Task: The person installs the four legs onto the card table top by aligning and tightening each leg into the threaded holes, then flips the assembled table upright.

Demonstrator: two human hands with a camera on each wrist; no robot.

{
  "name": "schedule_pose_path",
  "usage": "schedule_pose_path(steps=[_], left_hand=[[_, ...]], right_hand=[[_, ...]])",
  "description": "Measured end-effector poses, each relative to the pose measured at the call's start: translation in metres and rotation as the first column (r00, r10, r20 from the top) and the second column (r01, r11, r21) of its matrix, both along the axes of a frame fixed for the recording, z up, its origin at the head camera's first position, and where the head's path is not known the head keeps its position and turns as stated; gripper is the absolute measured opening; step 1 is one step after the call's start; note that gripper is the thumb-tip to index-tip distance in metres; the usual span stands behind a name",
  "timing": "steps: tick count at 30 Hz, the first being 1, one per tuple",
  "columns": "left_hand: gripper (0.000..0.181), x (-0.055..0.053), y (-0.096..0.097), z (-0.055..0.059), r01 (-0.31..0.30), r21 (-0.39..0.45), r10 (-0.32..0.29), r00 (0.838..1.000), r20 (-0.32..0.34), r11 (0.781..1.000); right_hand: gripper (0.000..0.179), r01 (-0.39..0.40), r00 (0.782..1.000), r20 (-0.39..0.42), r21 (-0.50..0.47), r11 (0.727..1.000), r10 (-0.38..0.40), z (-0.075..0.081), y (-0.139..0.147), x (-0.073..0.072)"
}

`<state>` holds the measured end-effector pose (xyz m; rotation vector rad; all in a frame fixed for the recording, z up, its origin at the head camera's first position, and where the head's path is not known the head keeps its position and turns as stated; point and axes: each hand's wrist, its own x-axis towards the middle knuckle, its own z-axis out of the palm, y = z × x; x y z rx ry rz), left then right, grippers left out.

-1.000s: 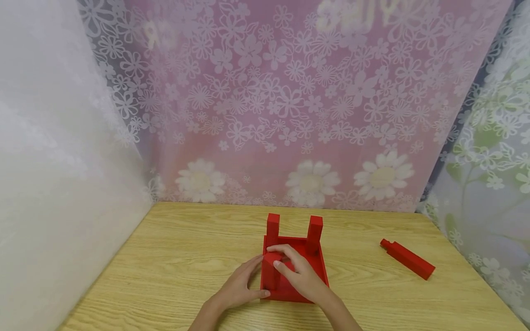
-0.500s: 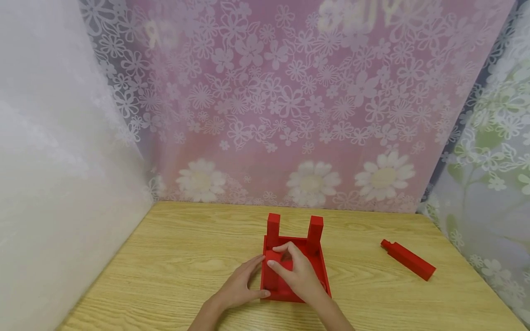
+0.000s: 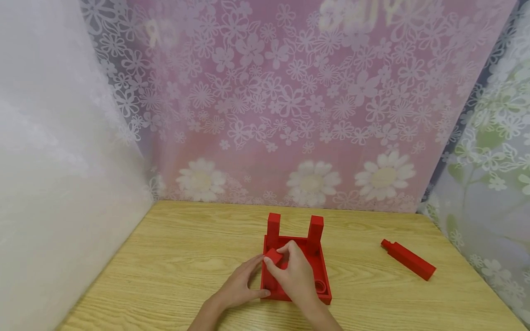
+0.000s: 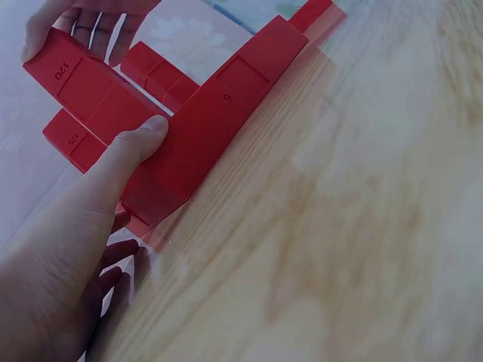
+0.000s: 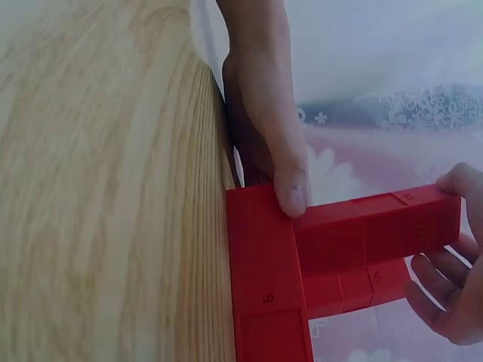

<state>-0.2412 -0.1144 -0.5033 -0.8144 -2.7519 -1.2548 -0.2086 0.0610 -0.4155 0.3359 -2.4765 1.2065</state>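
A red square base (image 3: 325, 299) with a raised rim lies on the table, two red legs standing at its back corners: a left one (image 3: 273, 227) and a right one (image 3: 316, 230). My left hand (image 3: 238, 285) grips the base's front left corner, its thumb pressing the side marked 6 in the right wrist view. There, a third leg (image 3: 273, 256) rises, and my right hand (image 3: 296, 276) pinches its top between thumb and fingers. The left wrist view shows the number 120 on this leg (image 4: 94, 87). Its lower end is hidden. A round socket (image 3: 320, 286) shows in the front right corner.
A loose red leg (image 3: 409, 260) with a narrower notched end lies on the wood-grain table (image 3: 186, 243) to the right. A flowered pink curtain (image 3: 265, 115) hangs behind, with a pale sheet (image 3: 62, 184) at the left.
My right hand has turned the third leg, whose square top now stands at an angle to the base. The hand has shifted, uncovering the round socket. My left hand has stayed in place.
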Motion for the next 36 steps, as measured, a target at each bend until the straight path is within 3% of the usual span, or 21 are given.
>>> schedule_pose_path(steps=[5, 9, 13, 17, 21, 25, 27, 30, 36], left_hand=[[0.084, 0.0, 0.0, 0.001, -0.001, 0.004, 0.001, 1.0, 0.004, 1.0], [0.084, 0.0, 0.001, 0.001, 0.003, 0.005, -0.003, 1.0, 0.003, 1.0], [0.082, 0.0, 0.001, 0.001, 0.014, 0.015, -0.014, 1.0, -0.009, 1.0], [0.082, 0.0, 0.0, 0.0, 0.024, 0.019, -0.023, 0.999, -0.031, 1.0], [0.084, -0.001, 0.0, 0.0, 0.022, 0.009, -0.021, 0.999, -0.038, 1.0], [0.086, -0.002, 0.0, -0.001, 0.012, -0.004, -0.012, 1.0, -0.01, 1.0], [0.087, -0.002, 0.0, -0.001, 0.009, -0.011, -0.009, 1.0, -0.006, 1.0], [0.087, -0.002, 0.0, -0.001, 0.009, -0.013, -0.01, 1.0, -0.006, 1.0], [0.087, -0.002, 0.0, -0.002, 0.006, -0.024, -0.006, 1.0, -0.004, 1.0]], right_hand=[[0.031, 0.046, 0.999, -0.017, 0.046, 0.998, -0.045, 0.001, -0.004, 0.001], [0.034, 0.03, 0.999, 0.016, 0.041, 0.999, -0.031, 0.001, -0.003, 0.0], [0.041, -0.02, 0.998, 0.067, -0.013, 1.0, 0.021, 0.001, 0.001, 0.0], [0.041, -0.127, 0.987, 0.077, -0.138, 0.982, 0.139, 0.0, 0.008, 0.0], [0.036, -0.292, 0.953, 0.031, -0.187, 0.938, 0.303, 0.004, 0.017, -0.003], [0.043, -0.441, 0.895, 0.003, -0.146, 0.885, 0.446, 0.003, 0.023, -0.007], [0.041, -0.476, 0.878, -0.006, -0.115, 0.872, 0.479, -0.001, 0.025, -0.009], [0.035, -0.469, 0.883, -0.015, -0.079, 0.88, 0.469, -0.002, 0.027, -0.01], [0.032, -0.381, 0.923, -0.059, -0.02, 0.924, 0.379, -0.002, 0.027, -0.009]])
